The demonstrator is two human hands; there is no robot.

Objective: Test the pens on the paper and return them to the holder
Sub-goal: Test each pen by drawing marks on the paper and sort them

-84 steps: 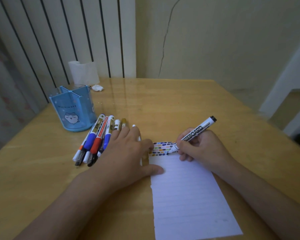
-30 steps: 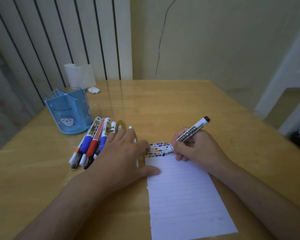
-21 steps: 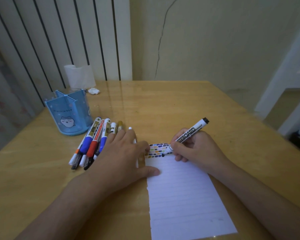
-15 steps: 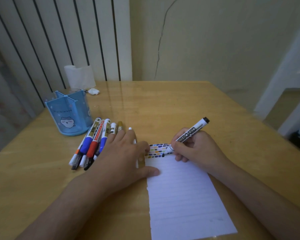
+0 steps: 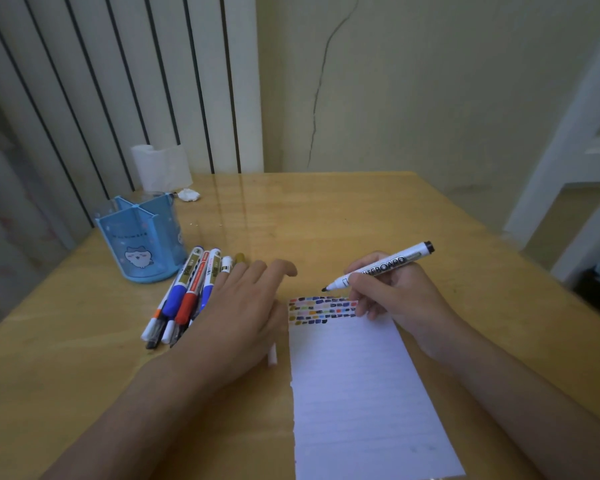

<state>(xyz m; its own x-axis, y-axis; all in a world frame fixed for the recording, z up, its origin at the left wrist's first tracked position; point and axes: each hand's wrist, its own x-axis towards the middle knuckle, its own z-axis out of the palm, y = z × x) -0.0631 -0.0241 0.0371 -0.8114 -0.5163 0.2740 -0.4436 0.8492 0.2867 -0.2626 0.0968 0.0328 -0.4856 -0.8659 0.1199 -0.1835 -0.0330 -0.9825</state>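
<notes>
Honey-coloured wooden table [image 5: 326, 216] runs bare from its far edge by the wall down to the hands, with more bare wood to the right of the sheet. Just past the table's near edge lies a white lined sheet of paper [image 5: 357, 386], its left edge ragged and its top band filled with small coloured test marks [image 5: 321, 310]. The right hand [image 5: 395, 296] pinches a white whiteboard marker with a black tip [image 5: 381, 266] between thumb and curled fingers; the tip hangs just above the paper's top edge, not touching it, the barrel slanting up and right. The left hand [image 5: 243, 313] sits flat beside the paper's left edge, fingers relaxed and slightly spread, holding nothing, and covers the lower ends of a bundle of loose pens [image 5: 187, 292] with blue, red and orange grips lying on the wood. A small white piece [image 5: 273, 355] peeks out under the palm; I cannot tell what it is. Near the left edge, just behind the pens, stands a light blue plastic pen holder with dividers [image 5: 139, 237], upright. Behind it stands a white paper roll [image 5: 161, 166], with a crumpled white scrap [image 5: 189, 194] beside it.
</notes>
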